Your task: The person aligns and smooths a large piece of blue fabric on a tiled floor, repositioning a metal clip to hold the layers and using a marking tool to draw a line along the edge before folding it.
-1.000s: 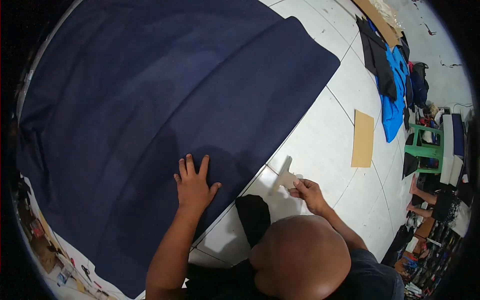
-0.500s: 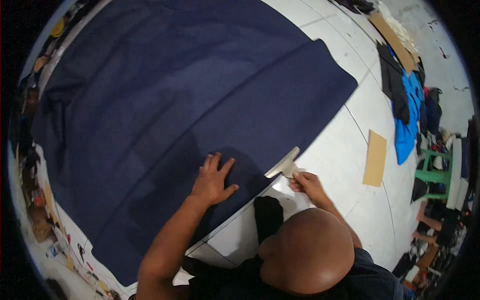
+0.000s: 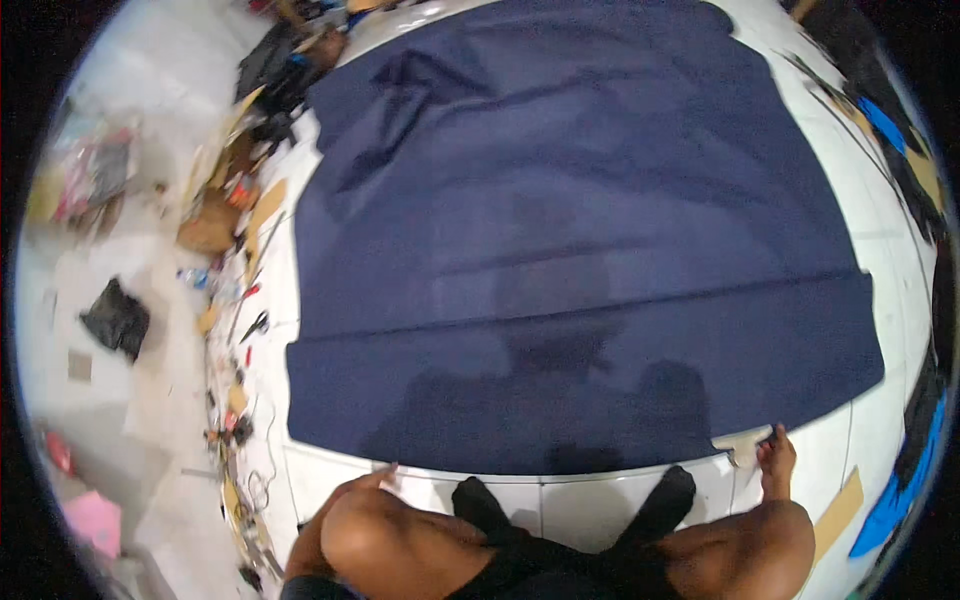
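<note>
A wide dark blue fabric sheet [image 3: 600, 400] lies on the white tiled floor in front of me, with a long crease across its near part. By its near right edge rests a pale, wide-bladed scraper [image 3: 738, 443], its short handle toward me. Right beside it is my right hand [image 3: 778, 462], the index finger stretched to the fabric's edge and the other fingers bent; the scraper's handle appears outside its grasp. My left hand [image 3: 375, 478] is at the near left edge of the fabric, fingers out and partly hidden by my knee.
My feet in black socks [image 3: 668, 500] stand close to the fabric's near edge. Scissors [image 3: 262, 323], a bottle [image 3: 193, 277] and small clutter line the left side. A black bag [image 3: 117, 318] lies farther left. A cardboard strip [image 3: 838, 513] and blue cloth [image 3: 905, 490] are at the right.
The view has swung round to face the fabric squarely. My left hand has left the fabric's middle for its near edge. My right hand, earlier holding the scraper's handle, now appears beside it.
</note>
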